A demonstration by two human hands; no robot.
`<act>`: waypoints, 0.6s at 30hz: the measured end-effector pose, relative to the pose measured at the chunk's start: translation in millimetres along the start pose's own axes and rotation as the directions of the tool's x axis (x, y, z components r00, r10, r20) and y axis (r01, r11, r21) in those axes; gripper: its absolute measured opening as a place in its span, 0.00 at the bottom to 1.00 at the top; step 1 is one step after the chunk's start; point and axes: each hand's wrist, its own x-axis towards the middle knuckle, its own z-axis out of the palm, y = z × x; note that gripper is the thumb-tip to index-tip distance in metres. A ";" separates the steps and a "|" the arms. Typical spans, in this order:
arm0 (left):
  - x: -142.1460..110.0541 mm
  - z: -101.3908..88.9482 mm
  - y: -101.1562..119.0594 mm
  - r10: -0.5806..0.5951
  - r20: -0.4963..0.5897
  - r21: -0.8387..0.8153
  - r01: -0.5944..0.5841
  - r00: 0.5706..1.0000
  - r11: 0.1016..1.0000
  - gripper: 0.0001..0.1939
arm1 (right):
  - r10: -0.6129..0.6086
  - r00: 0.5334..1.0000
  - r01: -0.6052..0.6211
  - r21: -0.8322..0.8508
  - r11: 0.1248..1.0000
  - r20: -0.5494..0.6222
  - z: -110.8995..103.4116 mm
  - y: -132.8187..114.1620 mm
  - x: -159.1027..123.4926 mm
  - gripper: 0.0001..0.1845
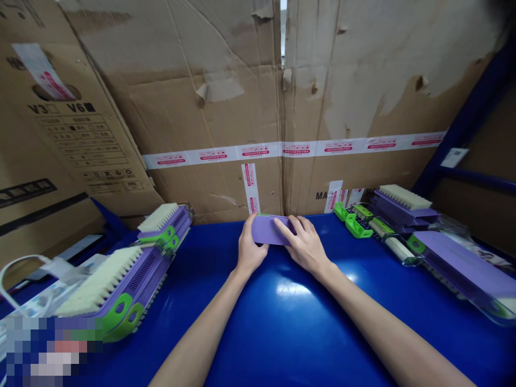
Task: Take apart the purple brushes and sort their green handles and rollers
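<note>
Above the far part of the blue table, both hands hold a flat purple panel (266, 230) with a bit of green along its top edge. My left hand (250, 244) grips its left end, fingers behind and thumb at the lower edge. On the other end, my right hand (304, 242) is closed around the panel, with a finger stretched over its face. The panel's far side is hidden from me. It matches the purple of the brushes with pale bristles on both sides.
Purple-and-green brushes (121, 285) are stacked at left, beside a white cable (20, 258). At right lie more brushes (463, 263), green plastic pieces (357, 226) and a pale roller-like piece (399, 250). Taped cardboard (217, 118) walls the back; a blue post (455, 118) stands right.
</note>
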 end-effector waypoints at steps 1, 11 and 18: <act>0.5 -0.4 -0.1 -0.006 0.020 -0.016 0.006 1.000 1.000 0.37 | 0.001 1.000 -0.001 0.001 1.000 0.009 0.3 0.8 -0.5 0.37; 4.1 -9.1 -11.0 -0.041 0.193 -0.020 0.046 0.980 0.999 0.42 | -0.058 0.998 0.058 -0.004 0.998 0.020 1.2 11.2 -1.9 0.35; 8.0 -15.2 -25.2 -0.190 0.177 0.018 0.190 0.966 0.982 0.42 | -0.062 0.997 0.061 0.011 0.998 0.051 -0.1 19.3 -3.4 0.35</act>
